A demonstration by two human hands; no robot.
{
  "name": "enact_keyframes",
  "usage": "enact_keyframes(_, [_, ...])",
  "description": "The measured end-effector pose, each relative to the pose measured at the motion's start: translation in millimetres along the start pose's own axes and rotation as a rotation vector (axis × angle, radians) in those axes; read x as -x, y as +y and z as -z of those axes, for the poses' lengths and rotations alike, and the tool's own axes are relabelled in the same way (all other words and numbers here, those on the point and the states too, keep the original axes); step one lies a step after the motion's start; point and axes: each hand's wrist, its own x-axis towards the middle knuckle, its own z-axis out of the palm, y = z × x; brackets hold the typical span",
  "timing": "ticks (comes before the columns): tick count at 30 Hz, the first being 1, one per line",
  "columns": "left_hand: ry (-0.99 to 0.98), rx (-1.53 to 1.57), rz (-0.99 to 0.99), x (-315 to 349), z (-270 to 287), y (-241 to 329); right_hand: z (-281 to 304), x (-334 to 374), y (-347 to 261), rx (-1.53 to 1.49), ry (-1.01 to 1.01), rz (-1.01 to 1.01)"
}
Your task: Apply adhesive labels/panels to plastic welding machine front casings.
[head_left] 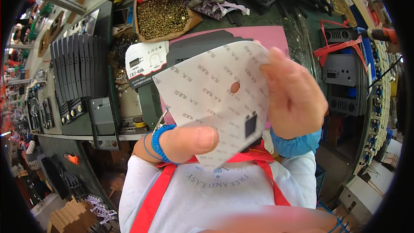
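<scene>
White, papery backing sheet (211, 99), printed in grey with a round hole and a square cut-out, is pinched close before the chest by the left hand (189, 142) and right hand (293, 99). Behind it, a cardboard tray of brassy screws (163, 16) and what seem to be ribbed black panels (79, 64) are seen on the bench.
</scene>
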Motion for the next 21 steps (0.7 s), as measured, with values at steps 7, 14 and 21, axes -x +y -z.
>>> enact_keyframes(7, [0.021,-0.08,0.176,0,-12,5,8,-4,3,0.266,-0.154,0.276])
enact_keyframes(14, [-0.108,-0.205,0.099,-9,-13,9,1,-6,6,0.202,0.063,0.185])
enact_keyframes(21, [-0.035,-0.285,-0.498,-24,-10,-9,10,-7,-15,-0.277,-0.067,0.072])
